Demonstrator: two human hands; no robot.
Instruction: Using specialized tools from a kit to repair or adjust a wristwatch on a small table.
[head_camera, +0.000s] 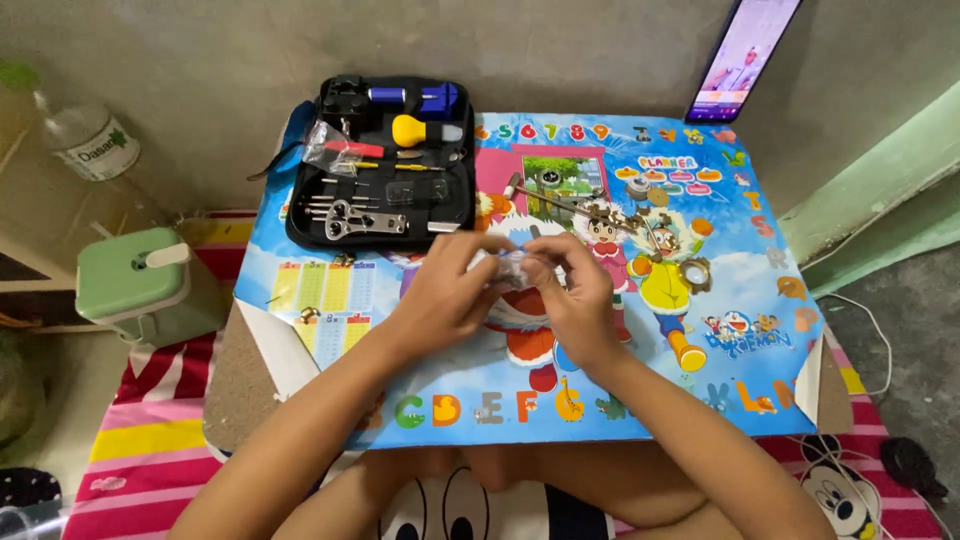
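A low surface (240, 380) carries a bright cartoon poster mat (700, 380). At its far left corner lies an open black tool case (300, 215) holding small metal tools and a yellow-handled one. A phone (742, 55) leans against the wall. Watch parts (640, 225) sit right of centre. Over the mat's middle, the left hand (445, 295) and right hand (575, 300) meet, fingers of both pinching a small clear plastic packet (508, 268)

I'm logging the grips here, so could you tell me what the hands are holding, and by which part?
Both hands, left hand and right hand, pinch a small clear, silvery object by its two ends; what it is cannot be told.
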